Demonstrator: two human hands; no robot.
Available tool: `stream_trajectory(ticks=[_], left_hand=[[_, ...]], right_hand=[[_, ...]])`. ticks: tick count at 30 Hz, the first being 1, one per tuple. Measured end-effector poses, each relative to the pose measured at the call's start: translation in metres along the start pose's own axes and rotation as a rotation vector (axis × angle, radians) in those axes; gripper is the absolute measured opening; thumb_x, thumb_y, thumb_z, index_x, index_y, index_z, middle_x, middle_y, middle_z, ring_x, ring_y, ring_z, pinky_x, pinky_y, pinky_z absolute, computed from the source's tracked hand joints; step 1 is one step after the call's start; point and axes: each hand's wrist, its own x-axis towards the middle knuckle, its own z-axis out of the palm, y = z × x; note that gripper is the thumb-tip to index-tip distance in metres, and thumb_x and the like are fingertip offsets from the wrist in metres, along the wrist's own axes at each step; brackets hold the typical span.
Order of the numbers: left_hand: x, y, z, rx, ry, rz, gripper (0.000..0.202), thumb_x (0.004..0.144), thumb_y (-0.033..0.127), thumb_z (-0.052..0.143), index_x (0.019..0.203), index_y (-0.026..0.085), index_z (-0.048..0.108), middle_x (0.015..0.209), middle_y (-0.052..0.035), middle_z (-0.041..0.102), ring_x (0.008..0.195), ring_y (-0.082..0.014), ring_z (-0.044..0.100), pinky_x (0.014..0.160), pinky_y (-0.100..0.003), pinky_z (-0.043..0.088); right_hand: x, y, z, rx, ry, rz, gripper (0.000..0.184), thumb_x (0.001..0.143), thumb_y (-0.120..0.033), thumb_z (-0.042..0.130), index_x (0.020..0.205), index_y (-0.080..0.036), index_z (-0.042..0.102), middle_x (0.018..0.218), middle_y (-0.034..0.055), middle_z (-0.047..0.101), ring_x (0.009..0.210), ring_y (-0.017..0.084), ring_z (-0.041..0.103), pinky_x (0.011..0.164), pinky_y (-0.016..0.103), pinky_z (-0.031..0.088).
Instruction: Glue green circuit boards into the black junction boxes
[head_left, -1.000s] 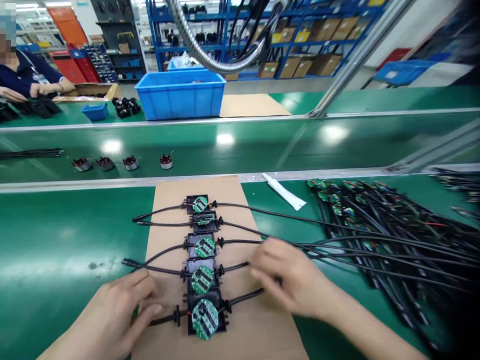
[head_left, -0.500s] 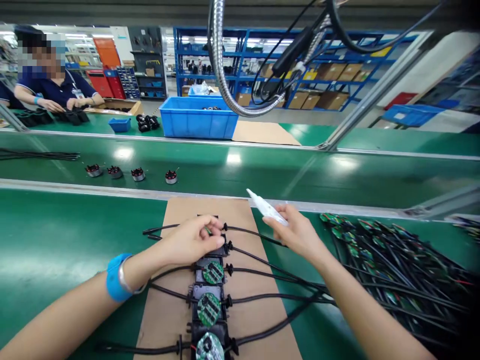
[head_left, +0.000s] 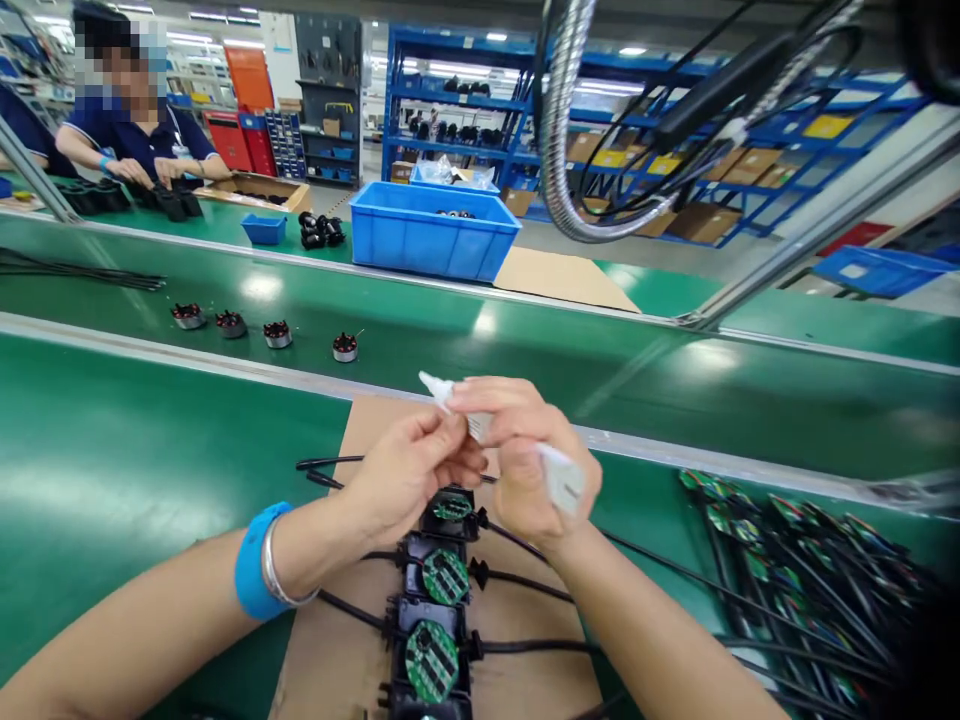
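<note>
The white tube (head_left: 517, 440) is grasped in the right hand (head_left: 536, 470) while its tip is pinched by the left hand (head_left: 409, 480), so paste could be squeezed onto the boards (head_left: 442, 575) below.

tube (head_left: 559, 475): white plastic, smooth, faintly glossy
table (head_left: 112, 440): green mat, smooth with a soft sheen
conveyor belt (head_left: 600, 365): green, glossy, mirrored the lamps
sheet (head_left: 341, 660): brown cardboard, matt
housings (head_left: 420, 552): black plastic, matt
cables (head_left: 525, 582): black rubbery sheath, dull
far bin (head_left: 431, 235): blue plastic, smooth
hose (head_left: 559, 150): ribbed metal, shiny
</note>
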Motion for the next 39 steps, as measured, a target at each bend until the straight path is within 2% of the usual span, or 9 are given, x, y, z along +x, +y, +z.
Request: stream_trajectory(ticks=[1,3,5,7,9,13,21,32,39], left_hand=[[-0.004,-0.007,-0.007,0.169,-0.052,-0.02,0.035,0.09,0.045,0.053,0.096,0.012,0.065,0.085,-0.008,0.066,0.073,-0.0157,0.062,0.07,-0.029,0.051],[-0.017,-0.023,-0.022,0.604,-0.169,0.033,0.031,0.091,0.036,0.052,0.108,0.013,0.064,0.103,-0.0121,0.067,0.092,-0.0225,0.062,0.082,-0.038,0.05],[-0.031,-0.036,-0.035,1.018,-0.273,0.162,0.035,0.091,0.026,0.05,0.124,0.015,0.057,0.129,-0.0118,0.058,0.115,-0.0276,0.053,0.098,-0.045,0.042],[-0.043,-0.046,-0.042,1.282,-0.343,0.251,0.041,0.094,0.024,0.043,0.134,0.016,0.047,0.143,-0.0097,0.046,0.123,-0.0292,0.047,0.102,-0.048,0.039],[-0.049,-0.052,-0.044,1.41,-0.379,0.273,0.043,0.096,0.026,0.038,0.137,0.014,0.043,0.146,-0.0093,0.042,0.12,-0.0289,0.049,0.097,-0.046,0.043],[-0.048,-0.055,-0.044,1.495,-0.385,0.321,0.044,0.097,0.027,0.035,0.138,0.013,0.041,0.148,-0.0082,0.04,0.12,-0.0269,0.049,0.096,-0.042,0.043],[-0.047,-0.06,-0.048,1.519,-0.407,0.325,0.049,0.093,0.024,0.039,0.14,0.012,0.037,0.149,-0.0087,0.036,0.126,-0.0268,0.043,0.098,-0.04,0.038],[-0.049,-0.059,-0.048,1.515,-0.392,0.328,0.049,0.092,0.025,0.042,0.139,0.012,0.038,0.149,-0.0084,0.037,0.125,-0.0266,0.043,0.098,-0.039,0.037],[-0.048,-0.06,-0.049,1.516,-0.398,0.328,0.053,0.09,0.026,0.044,0.141,0.012,0.037,0.149,-0.008,0.037,0.125,-0.0267,0.043,0.097,-0.04,0.038]], right_hand=[[0.004,0.005,0.005,0.12,0.03,0.099,0.021,0.094,-0.028,0.045,0.081,-0.021,0.061,0.08,0.0043,0.065,0.081,0.021,0.063,0.082,0.047,0.05],[0.008,0.016,0.012,0.336,0.071,0.352,0.026,0.095,-0.03,0.047,0.072,-0.02,0.056,0.06,-0.0017,0.052,0.057,0.013,0.054,0.063,0.035,0.051],[0.005,0.03,0.016,0.483,0.066,0.579,0.026,0.094,-0.031,0.05,0.071,-0.019,0.053,0.053,-0.0058,0.04,0.043,0.008,0.039,0.045,0.023,0.038],[-0.003,0.044,0.02,0.563,0.015,0.693,0.028,0.094,-0.034,0.05,0.071,-0.019,0.05,0.051,-0.0073,0.035,0.039,0.006,0.03,0.039,0.02,0.027],[-0.012,0.054,0.023,0.586,-0.032,0.713,0.031,0.094,-0.037,0.049,0.069,-0.019,0.048,0.05,-0.0074,0.033,0.039,0.006,0.029,0.039,0.019,0.025],[-0.02,0.062,0.029,0.577,-0.067,0.703,0.034,0.095,-0.039,0.047,0.068,-0.019,0.047,0.05,-0.0069,0.032,0.039,0.006,0.028,0.039,0.02,0.024],[-0.017,0.06,0.032,0.457,-0.135,0.699,0.036,0.094,-0.04,0.049,0.065,-0.019,0.047,0.052,-0.0057,0.032,0.042,0.007,0.028,0.04,0.023,0.021],[-0.019,0.061,0.033,0.413,-0.124,0.666,0.037,0.093,-0.041,0.05,0.064,-0.019,0.046,0.052,-0.0053,0.032,0.042,0.007,0.029,0.039,0.023,0.019],[-0.018,0.051,0.024,0.404,-0.139,0.701,0.035,0.094,-0.039,0.049,0.065,-0.018,0.047,0.053,-0.005,0.032,0.042,0.007,0.028,0.039,0.023,0.019]])
